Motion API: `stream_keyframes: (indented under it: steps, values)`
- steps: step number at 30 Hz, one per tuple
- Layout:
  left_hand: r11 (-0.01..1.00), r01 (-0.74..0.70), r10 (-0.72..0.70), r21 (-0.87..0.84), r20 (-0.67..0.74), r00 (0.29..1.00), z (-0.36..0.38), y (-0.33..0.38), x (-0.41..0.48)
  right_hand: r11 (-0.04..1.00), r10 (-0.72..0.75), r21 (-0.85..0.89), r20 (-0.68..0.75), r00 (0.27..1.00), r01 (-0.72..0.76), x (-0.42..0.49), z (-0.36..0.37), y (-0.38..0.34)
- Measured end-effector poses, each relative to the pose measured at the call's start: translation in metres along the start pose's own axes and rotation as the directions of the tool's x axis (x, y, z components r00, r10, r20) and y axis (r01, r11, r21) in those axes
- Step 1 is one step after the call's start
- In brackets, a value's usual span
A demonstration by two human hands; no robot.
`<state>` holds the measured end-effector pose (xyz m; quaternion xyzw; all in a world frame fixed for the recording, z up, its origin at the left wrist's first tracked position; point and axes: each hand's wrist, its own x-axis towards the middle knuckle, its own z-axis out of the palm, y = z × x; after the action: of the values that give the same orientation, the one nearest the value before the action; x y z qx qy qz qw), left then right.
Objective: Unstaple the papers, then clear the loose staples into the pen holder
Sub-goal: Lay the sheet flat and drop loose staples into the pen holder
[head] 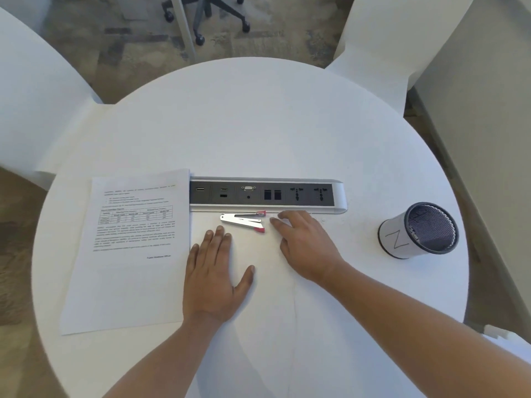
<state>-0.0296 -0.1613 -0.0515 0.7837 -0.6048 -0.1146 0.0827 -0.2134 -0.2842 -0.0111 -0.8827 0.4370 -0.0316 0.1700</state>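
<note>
A printed stack of papers (132, 248) lies flat on the left side of the round white table (258, 130). A small metal staple remover with red tips (244, 221) lies just below the power strip. My left hand (212, 277) rests flat on the table beside the papers' right edge, fingers apart, holding nothing. My right hand (304, 245) lies palm down just right of the staple remover, its fingertips a little apart from the red end. The mesh pen holder (419, 229), marked with an N, stands at the far right. No loose staples can be made out.
A recessed power and data socket strip (267, 193) runs across the table's middle. White chair backs (31, 104) stand to the left and at the upper right. An office chair's wheeled base (207, 15) sits on the carpet beyond the table.
</note>
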Motion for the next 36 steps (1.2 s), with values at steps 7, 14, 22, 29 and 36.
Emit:
stream_keyframes:
  steps: [7, 14, 22, 29, 36]
  values:
    - [1.0, 0.001, -0.001, 0.002, 0.0, 1.0, 0.001, -0.003, 0.0, 0.991, -0.073, -0.11, 0.002, 0.997, 0.073, 0.009, 0.006, -0.004]
    - [1.0, 0.001, -0.001, -0.006, -0.003, 1.0, 0.0, -0.003, 0.0, 0.996, 0.046, -0.071, -0.02, 0.999, -0.047, -0.031, -0.008, 0.015]
    - [1.0, 0.007, -0.007, -0.011, -0.006, 1.0, 0.0, -0.002, 0.0, 0.979, 0.167, -0.114, -0.032, 0.985, -0.17, -0.018, -0.015, 0.037]
    - [1.0, 0.006, -0.006, -0.012, -0.007, 1.0, -0.001, -0.001, 0.001, 0.996, 0.017, -0.091, 0.009, 1.0, -0.016, -0.026, -0.015, 0.022]
    - [1.0, 0.002, -0.002, -0.006, -0.008, 1.0, 0.0, -0.002, 0.001, 0.98, -0.073, -0.186, -0.016, 0.997, 0.069, 0.001, -0.013, 0.018]
